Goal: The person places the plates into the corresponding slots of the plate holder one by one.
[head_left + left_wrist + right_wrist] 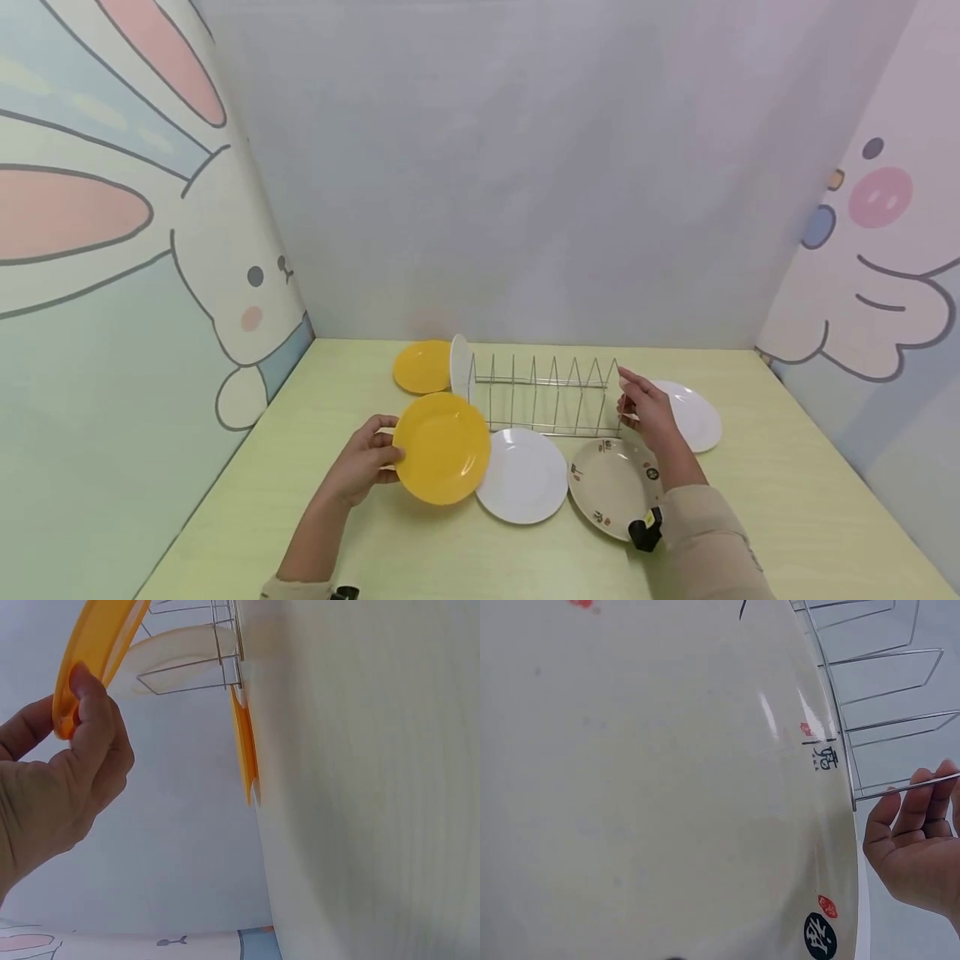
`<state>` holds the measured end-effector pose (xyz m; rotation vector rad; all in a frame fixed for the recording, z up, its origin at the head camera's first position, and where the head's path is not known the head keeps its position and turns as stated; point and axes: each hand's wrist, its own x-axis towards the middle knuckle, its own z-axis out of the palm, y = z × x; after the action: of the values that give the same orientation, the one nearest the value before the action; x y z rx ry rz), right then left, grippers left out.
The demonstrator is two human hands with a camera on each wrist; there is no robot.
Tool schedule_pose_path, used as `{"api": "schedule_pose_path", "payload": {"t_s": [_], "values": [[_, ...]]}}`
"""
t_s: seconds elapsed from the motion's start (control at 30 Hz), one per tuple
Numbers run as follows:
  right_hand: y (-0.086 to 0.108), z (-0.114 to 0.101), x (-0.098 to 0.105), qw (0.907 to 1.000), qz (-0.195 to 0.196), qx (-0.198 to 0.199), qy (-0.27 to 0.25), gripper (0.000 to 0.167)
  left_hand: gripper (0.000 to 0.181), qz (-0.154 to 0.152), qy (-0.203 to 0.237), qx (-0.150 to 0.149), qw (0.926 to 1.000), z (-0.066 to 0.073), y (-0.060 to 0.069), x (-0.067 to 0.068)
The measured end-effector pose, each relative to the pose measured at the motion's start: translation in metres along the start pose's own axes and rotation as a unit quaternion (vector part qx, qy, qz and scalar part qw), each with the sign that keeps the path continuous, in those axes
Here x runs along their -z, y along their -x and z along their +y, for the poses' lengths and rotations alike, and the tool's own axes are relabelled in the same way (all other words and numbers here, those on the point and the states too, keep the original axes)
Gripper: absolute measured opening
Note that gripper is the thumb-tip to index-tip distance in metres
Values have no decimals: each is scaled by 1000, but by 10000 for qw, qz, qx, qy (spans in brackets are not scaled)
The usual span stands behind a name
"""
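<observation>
My left hand pinches the left rim of a yellow plate, thumb on its face, and holds it tilted above the table. In the left wrist view the same plate is off the surface. At the right end of a wire dish rack, my right hand grips the end wire; the right wrist view shows the fingers curled at it. One white plate stands upright in the rack's leftmost part. The held plate hides part of the rack's left front corner.
A second yellow plate lies behind the rack's left end. In front of the rack are a white plate and a beige patterned plate, partly under my right forearm. Another white plate lies at right. Walls enclose the table.
</observation>
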<state>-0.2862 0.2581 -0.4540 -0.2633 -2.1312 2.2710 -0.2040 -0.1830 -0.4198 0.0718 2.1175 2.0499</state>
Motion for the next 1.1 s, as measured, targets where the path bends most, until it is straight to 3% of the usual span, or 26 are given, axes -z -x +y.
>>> {"api": "schedule_pose_path", "payload": {"t_s": [0.13, 0.37, 0.53, 0.83, 1.1], "values": [[1, 1, 0, 10000, 32, -26, -62, 49, 42, 71, 90, 44, 9999, 2, -2, -11], [2, 2, 2, 9999, -63, 76, -28, 51, 43, -133, 277, -99, 9995, -2, -3, -30], [3, 2, 3, 9998, -61, 175, 53, 51, 43, 17, 485, -231, 9986, 1, -2, -42], [1, 4, 3, 9997, -58, 219, 57, 50, 40, 304, 402, -690, 9963, 5, -9, -48], [-2, 2, 1, 9998, -72, 175, -43, 49, 41, 628, 469, -1096, 9909, 20, -13, -51]]}}
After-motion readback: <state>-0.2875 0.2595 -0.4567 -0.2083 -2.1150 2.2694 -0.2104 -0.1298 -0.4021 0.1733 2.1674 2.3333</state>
